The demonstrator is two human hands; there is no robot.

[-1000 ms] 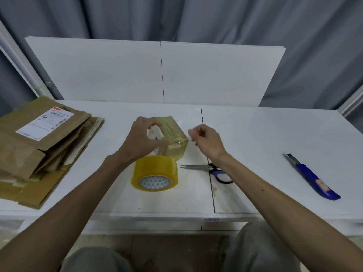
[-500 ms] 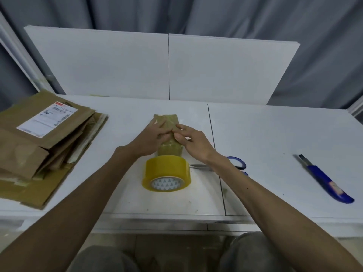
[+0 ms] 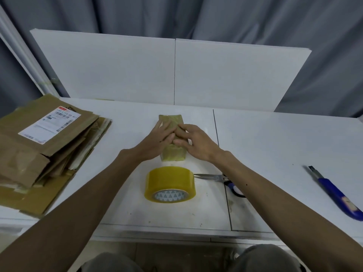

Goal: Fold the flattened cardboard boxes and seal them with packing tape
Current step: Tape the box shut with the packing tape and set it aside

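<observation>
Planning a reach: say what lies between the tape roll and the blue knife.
Head view: the scissors, tips toward the tape roll, partly under the right forearm; then bare table up to the blue knife.

Small box (image 3: 173, 154) from tilted in left hand (image 3: 159, 138) to flat on table (image 3: 275, 154), right hand (image 3: 196, 143) now atop.

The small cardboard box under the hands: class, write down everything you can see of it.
The small cardboard box is brown, oblong, closed and wrapped in glossy yellowish tape. It lies flat on the white table, its length running away from the person, just beyond the packing tape roll. The left hand and right hand press on its top with straight fingers, hiding its middle.
</observation>
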